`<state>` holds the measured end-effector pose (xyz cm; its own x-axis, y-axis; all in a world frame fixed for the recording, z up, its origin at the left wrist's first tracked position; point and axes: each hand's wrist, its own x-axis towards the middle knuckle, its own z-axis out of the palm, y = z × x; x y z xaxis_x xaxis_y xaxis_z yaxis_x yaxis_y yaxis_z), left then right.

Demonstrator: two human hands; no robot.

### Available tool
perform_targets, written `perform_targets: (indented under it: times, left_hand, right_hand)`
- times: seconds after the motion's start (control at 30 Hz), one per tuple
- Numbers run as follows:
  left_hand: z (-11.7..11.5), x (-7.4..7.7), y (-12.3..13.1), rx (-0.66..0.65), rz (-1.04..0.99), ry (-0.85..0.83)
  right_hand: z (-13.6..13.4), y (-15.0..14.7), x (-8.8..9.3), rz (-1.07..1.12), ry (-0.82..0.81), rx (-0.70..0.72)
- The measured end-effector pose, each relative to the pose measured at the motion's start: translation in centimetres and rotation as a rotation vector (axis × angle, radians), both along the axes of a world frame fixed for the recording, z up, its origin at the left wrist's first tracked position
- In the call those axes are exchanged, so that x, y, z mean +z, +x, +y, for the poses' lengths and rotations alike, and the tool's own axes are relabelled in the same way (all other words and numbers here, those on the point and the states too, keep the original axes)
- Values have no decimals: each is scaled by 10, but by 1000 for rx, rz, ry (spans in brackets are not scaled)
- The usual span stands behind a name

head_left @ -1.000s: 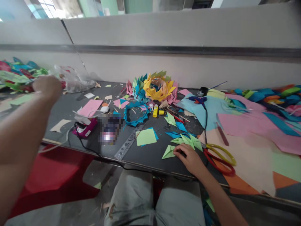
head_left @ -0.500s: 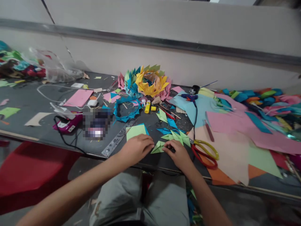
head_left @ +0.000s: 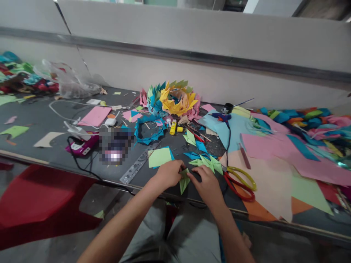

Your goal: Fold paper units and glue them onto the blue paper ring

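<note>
My left hand [head_left: 170, 174] is closed in a pinch at the upper end of a light green folded paper piece [head_left: 184, 183], whose pointed end hangs toward the table's front edge. Close on its right, my right hand [head_left: 207, 182] has the thumb tip against the paper, with thumb and forefinger apart. Behind the right hand lie several green folded paper pieces [head_left: 208, 163] and blue folded pieces [head_left: 201, 147]. A stack of square green paper [head_left: 159, 157] with blue under it rests beyond my left hand.
Scissors [head_left: 241, 182] with red and yellow handles lie to the right, by coloured sheets [head_left: 263, 146]. Left are a ruler [head_left: 135, 168] and a purple device [head_left: 83, 146]. Farther back are a blue paper ring [head_left: 149, 138], a glue stick [head_left: 173, 127], a glue gun [head_left: 221, 116] and a yellow paper ring [head_left: 189, 106].
The green folded piece has turned from lying sideways to pointing toward me. My left hand has moved right and now grips it; my right hand's pinch has loosened. The view has shifted slightly.
</note>
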<state>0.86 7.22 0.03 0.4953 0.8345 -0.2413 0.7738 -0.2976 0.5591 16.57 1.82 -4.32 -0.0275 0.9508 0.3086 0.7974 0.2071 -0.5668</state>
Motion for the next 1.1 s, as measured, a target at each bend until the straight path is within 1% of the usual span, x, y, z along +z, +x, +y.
perform_targets:
  times: [0.07,0.17,0.23,0.3,0.37,0.4,0.47,0.53,0.6,0.67,0.77,0.9,1.0,1.1]
  left_hand:
    - [0,0,0,33,-28,-19]
    - [-2,-2,-1,65,-111,-45]
    - [-5,-6,-3,94,-217,-85]
    - [-9,-8,-6,134,-343,-138]
    - [-13,-8,-9,139,-429,-180]
    - [-14,-7,-11,126,-443,-188]
    - [-15,-3,-15,95,-447,-171]
    - [-13,0,-17,72,-407,-118]
    - [-11,0,-19,43,-319,-59]
    - [-10,-3,-19,24,-221,-3]
    - [-12,-10,-19,5,-143,86]
    - [-16,-17,-22,-51,-155,175]
    - [-16,-17,-25,-119,-194,171]
    - [-14,-14,-25,-129,-196,163]
  right_hand:
    - [-3,-1,2,68,-21,-2]
    - [-6,0,4,228,-89,27]
    - [-7,2,4,351,-169,45]
    - [-5,4,6,473,-244,33]
    - [-2,4,9,554,-302,22]
    - [1,4,11,566,-329,38]
    - [8,5,17,519,-387,121]
    - [16,6,21,407,-436,222]
    - [24,6,23,282,-444,291]
    - [30,6,22,191,-422,324]
    - [33,4,19,153,-395,325]
    - [27,2,17,164,-342,294]
    - [21,0,16,136,-291,270]
    - [15,-1,13,107,-228,270]
